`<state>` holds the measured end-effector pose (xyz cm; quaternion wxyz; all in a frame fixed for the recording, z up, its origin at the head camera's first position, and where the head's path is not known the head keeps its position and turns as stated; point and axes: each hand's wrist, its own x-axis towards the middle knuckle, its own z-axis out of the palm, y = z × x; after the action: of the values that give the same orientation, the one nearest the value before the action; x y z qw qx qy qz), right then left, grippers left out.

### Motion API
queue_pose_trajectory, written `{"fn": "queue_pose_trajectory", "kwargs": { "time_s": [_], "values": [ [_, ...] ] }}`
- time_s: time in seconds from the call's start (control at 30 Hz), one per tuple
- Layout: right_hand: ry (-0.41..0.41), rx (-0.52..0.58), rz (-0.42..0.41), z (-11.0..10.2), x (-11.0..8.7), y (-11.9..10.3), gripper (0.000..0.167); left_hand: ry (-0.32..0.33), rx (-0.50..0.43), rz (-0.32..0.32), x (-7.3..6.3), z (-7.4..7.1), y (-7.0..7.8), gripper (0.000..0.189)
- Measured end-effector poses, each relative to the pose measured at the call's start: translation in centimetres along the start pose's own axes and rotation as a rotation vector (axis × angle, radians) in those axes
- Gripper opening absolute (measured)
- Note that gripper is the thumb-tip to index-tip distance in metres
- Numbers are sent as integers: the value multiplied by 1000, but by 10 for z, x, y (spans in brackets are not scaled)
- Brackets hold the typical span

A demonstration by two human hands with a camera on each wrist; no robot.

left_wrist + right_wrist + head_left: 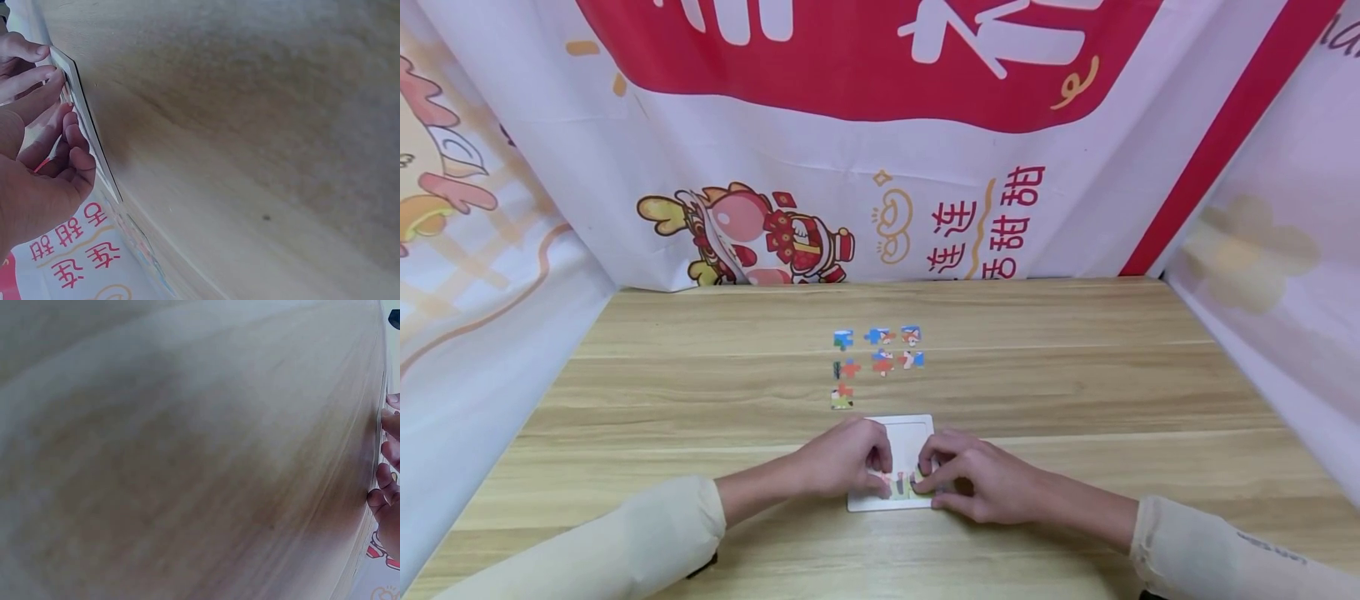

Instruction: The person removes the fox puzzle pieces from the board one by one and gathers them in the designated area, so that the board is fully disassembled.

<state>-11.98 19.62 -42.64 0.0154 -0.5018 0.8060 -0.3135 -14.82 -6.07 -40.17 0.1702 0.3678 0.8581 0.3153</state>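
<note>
A shallow white puzzle tray [908, 442] lies on the table, with a few jigsaw pieces [898, 485] in a row along its near side. From the left, my left hand [848, 457] reaches over the tray, its thumb and forefinger closed at the left piece. My right hand [992, 482] comes in from the right with bent fingers at the right-hand piece, the thumb by the tray's near right corner. The left wrist view has both the left hand [40, 194] and the tray edge [84, 103]. Only some right-hand fingers [387, 481] show in the right wrist view. Fingers partly cover the pieces.
Beyond the tray, several loose jigsaw pieces [883, 362] lie in loose rows on the wooden table [700, 367]. One piece [842, 398] sits just behind the tray's far left corner. A printed cloth [850, 142] hangs behind the table and along both sides.
</note>
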Motion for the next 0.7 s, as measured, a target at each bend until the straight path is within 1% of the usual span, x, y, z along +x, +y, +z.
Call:
{"fn": "queue_pose_trajectory", "kwargs": {
  "time_s": [0.13,0.27,0.43,0.57,0.7],
  "values": [
    [5,2,-10,0,0,0,22,-5,-46,-32,0,-1,0,21],
    [17,3,-38,0,0,2,23,-20,-89,-56,1,-3,1,21],
    [34,-10,-75,0,0,3,23,-34,-91,-81,2,-5,1,21],
    [38,-16,-79,0,0,3,23,-44,-104,-87,2,-6,1,20],
    [42,-21,-81,1,0,4,23,-64,-185,-101,1,-9,0,17]
  ]
}}
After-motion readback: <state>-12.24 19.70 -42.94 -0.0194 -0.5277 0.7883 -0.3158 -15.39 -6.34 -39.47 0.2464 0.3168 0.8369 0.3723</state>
